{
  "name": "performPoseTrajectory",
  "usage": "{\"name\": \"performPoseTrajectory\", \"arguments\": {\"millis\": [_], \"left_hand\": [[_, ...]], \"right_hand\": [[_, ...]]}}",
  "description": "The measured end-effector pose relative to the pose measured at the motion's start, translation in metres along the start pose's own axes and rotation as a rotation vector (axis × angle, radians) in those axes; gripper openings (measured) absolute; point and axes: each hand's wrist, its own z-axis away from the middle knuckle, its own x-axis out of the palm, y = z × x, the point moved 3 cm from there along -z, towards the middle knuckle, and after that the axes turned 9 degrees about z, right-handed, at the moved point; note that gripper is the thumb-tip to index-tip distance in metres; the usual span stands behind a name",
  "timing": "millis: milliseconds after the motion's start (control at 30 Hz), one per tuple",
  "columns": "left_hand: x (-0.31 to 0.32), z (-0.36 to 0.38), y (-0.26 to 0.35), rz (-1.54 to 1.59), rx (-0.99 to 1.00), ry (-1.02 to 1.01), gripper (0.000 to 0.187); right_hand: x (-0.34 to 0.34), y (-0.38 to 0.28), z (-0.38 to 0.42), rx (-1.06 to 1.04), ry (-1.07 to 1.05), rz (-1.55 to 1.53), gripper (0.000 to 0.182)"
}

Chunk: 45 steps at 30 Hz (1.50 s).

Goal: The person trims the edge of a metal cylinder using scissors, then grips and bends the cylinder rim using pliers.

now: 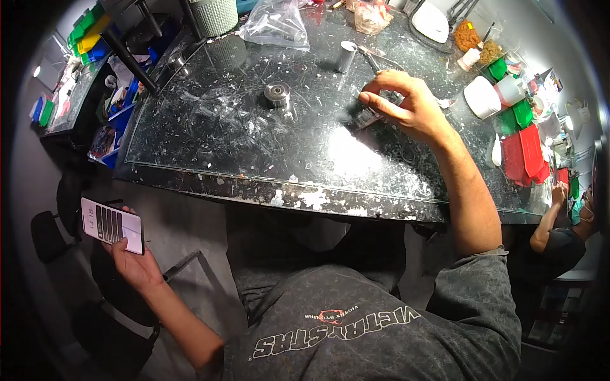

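Observation:
My left hand (135,257), held low beside the table, grips a smartphone (113,225) with its screen lit and the thumb on the glass. Over the tabletop (210,136), my right hand (410,105) is curled, thumb tip close to the bent index finger. A small greyish object (370,117) shows partly beneath this hand; its kind and the exact grip on it are hidden. Behind the hand stands a short metal cylinder (346,57), with a thin pliers-like tool (372,60) beside it. A round metal piece (277,94) sits farther left on the table.
A clear plastic bag (276,25) and a woven bin (215,16) stand at the back. White tubs (483,97) and red bins (524,152) line the right side. A black post (130,60) rises at the left. Another person (559,235) is at the far right.

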Motion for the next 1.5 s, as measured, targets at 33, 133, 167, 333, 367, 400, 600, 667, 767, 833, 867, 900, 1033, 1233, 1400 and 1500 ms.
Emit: {"name": "performPoseTrajectory", "arguments": {"millis": [33, 133, 167, 333, 367, 400, 600, 667, 767, 833, 867, 900, 1033, 1233, 1400, 1500], "left_hand": [[-0.005, -0.001, 0.000, -0.014, -0.007, 0.088, 0.061], [-0.001, 0.000, 0.002, 0.036, -0.038, 0.266, 0.053], [0.003, -0.002, 0.001, 0.108, -0.045, 0.341, 0.051], [-0.006, 0.004, 0.001, 0.148, -0.068, 0.382, 0.050], [-0.010, 0.005, 0.001, 0.160, -0.081, 0.355, 0.050], [-0.009, 0.004, 0.001, 0.160, -0.080, 0.354, 0.050], [-0.002, 0.004, 0.003, 0.005, -0.022, 0.468, 0.053], [-0.008, 0.003, 0.003, 0.080, -0.040, 0.411, 0.054], [-0.008, 0.003, 0.005, 0.129, 0.007, 0.360, 0.054], [-0.003, 0.004, 0.006, 0.136, 0.011, 0.375, 0.053], [-0.001, 0.004, 0.006, 0.144, 0.014, 0.391, 0.053], [-0.003, 0.003, 0.005, 0.143, 0.013, 0.392, 0.053], [-0.005, 0.003, 0.004, 0.002, 0.038, 0.382, 0.058], [0.006, 0.003, 0.002, -0.182, 0.123, 0.414, 0.060], [0.007, 0.005, 0.005, -0.057, 0.095, 0.385, 0.066], [0.007, 0.006, 0.006, -0.025, 0.093, 0.337, 0.069]], "right_hand": [[0.001, 0.000, 0.000, -0.003, 0.014, -0.007, 0.030], [0.000, -0.001, 0.000, -0.006, 0.024, -0.016, 0.030], [-0.002, -0.001, -0.002, -0.018, 0.040, -0.013, 0.030], [-0.001, 0.000, 0.001, -0.034, 0.040, 0.002, 0.030], [-0.001, 0.000, 0.001, -0.043, 0.051, 0.004, 0.030], [-0.002, 0.000, 0.001, -0.044, 0.053, 0.004, 0.030], [-0.001, 0.000, 0.001, -0.016, 0.028, -0.013, 0.030], [-0.001, 0.000, 0.001, -0.001, 0.020, -0.004, 0.031], [-0.001, 0.000, 0.001, 0.001, 0.023, -0.002, 0.032], [-0.001, 0.000, 0.001, -0.002, 0.030, -0.005, 0.032], [-0.001, 0.001, 0.001, -0.005, 0.035, -0.007, 0.032], [-0.001, 0.000, 0.001, -0.004, 0.034, -0.007, 0.032], [-0.001, -0.002, 0.000, -0.011, 0.020, -0.011, 0.031], [-0.002, -0.002, 0.000, -0.016, 0.023, -0.016, 0.030], [-0.001, -0.001, 0.000, -0.022, 0.031, -0.009, 0.030], [0.000, 0.000, 0.000, -0.021, 0.030, -0.025, 0.030]]}}
